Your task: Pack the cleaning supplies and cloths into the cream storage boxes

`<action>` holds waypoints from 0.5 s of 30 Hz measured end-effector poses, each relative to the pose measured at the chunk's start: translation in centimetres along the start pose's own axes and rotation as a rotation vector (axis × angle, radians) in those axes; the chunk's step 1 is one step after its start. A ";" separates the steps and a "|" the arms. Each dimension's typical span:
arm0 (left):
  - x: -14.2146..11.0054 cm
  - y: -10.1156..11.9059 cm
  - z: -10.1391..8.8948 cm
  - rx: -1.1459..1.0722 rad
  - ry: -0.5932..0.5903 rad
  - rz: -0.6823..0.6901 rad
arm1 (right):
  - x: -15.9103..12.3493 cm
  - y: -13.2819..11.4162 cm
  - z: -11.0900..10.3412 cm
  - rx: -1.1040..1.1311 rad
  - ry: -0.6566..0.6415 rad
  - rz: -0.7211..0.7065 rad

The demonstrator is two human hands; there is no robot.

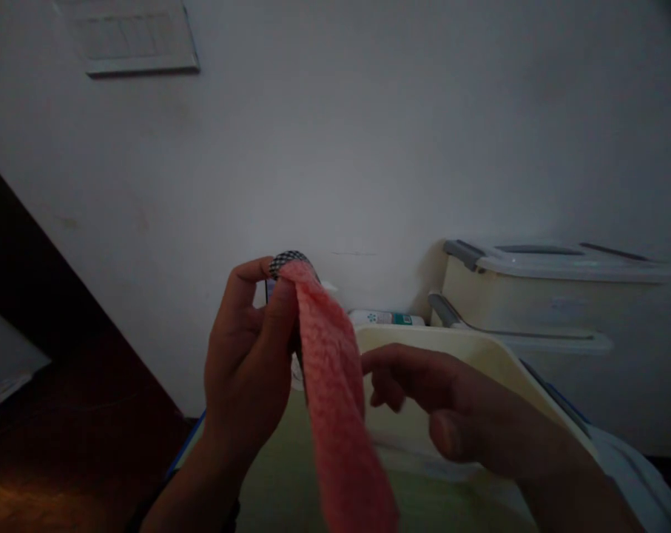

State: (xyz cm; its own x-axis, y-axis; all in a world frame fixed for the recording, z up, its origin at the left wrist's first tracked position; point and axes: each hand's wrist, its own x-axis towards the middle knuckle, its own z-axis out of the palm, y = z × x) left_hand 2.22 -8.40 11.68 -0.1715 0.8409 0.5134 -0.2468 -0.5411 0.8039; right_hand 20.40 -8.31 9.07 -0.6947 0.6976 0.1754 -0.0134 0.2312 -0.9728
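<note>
My left hand [251,348] pinches the top end of a long strip of pink crinkled cloth [335,377] between thumb and fingers. A curved black-and-white checked band [291,259] shows at that top end, against my fingertips; how it joins the pink cloth I cannot tell. From there the strip hangs down toward me past the lower edge of the view. To its right is my right hand [451,407], holding nothing, with fingers apart and the index fingertip at the cloth's edge. Whether that fingertip presses on the cloth is unclear.
A cream open bin [440,340] stands behind my right hand on a greenish tabletop [280,474]. At right are stacked lidded storage boxes [535,300]. Against the white wall lies a white bottle with a green label [390,318]. A switch panel [129,37] is at upper left.
</note>
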 end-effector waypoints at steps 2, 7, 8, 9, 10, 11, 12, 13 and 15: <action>-0.3 0.4 0.0 -0.032 -0.092 -0.096 | 0.1 -0.1 0.4 0.013 0.052 -0.061; 0.1 0.3 -0.5 -0.044 -0.201 -0.160 | 0.1 -0.6 0.4 0.018 0.028 0.047; 0.2 0.3 -0.7 -0.022 -0.175 -0.151 | -0.2 -0.8 0.0 -0.005 0.063 0.065; 0.4 0.4 -0.8 0.004 -0.145 -0.146 | -0.5 -1.0 -0.5 -0.012 0.119 0.070; 0.5 0.4 -1.0 0.031 -0.120 -0.149 | -0.9 -1.1 -1.0 -0.001 0.181 0.049; 0.6 0.5 -1.1 0.056 -0.102 -0.159 | -1.4 -1.2 -1.5 0.035 0.250 0.029; 0.7 0.5 -1.1 0.075 -0.092 -0.172 | -1.8 -1.3 -2.0 0.073 0.306 0.014; 0.7 0.5 -1.1 0.087 -0.083 -0.189 | -2.2 -1.4 -2.4 0.101 0.353 0.001; 1.0 0.2 -0.9 0.086 -0.058 -0.217 | -2.7 -1.4 -3.0 0.098 0.417 -0.007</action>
State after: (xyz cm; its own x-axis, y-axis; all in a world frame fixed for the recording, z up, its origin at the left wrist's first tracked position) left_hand 1.15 -7.68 12.02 -0.0674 0.9380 0.3401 -0.1890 -0.3468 0.9187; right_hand 24.41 -8.51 10.44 -0.3444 0.9154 0.2083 -0.0991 0.1852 -0.9777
